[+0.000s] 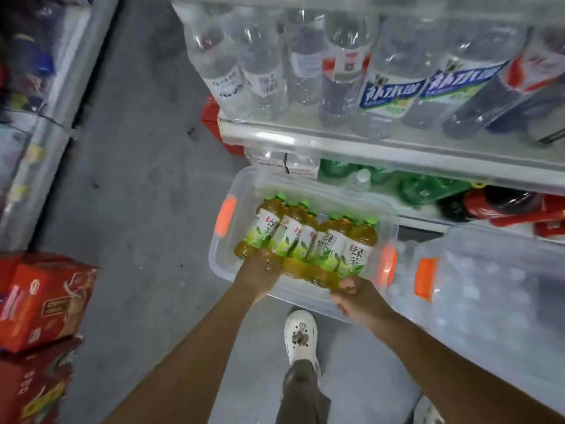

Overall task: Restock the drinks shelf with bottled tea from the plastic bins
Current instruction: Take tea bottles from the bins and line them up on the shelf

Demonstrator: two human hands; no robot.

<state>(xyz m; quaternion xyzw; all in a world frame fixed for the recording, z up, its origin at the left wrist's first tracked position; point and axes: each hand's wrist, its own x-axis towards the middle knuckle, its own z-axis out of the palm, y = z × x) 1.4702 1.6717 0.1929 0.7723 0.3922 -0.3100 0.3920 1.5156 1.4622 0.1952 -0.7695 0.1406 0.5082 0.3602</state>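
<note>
A clear plastic bin [241,185] with orange handles sits on the floor under the shelves. Several green tea bottles [331,243] with green caps and white-green labels lie together over it as a bunch. My left hand [260,270] grips the bottoms of the bottles at the bunch's left side. My right hand [354,296] holds the bottoms at the right side, over the bin's near rim. The drinks shelf [305,142] above carries water bottles [266,62].
A second clear bin [489,289] with an orange handle lies to the right. Lower shelves hold green and red bottles [428,188]. Red cartons [46,298] are stacked at the left. Grey floor [137,179] runs between shelves; my white shoe [301,335] stands near the bin.
</note>
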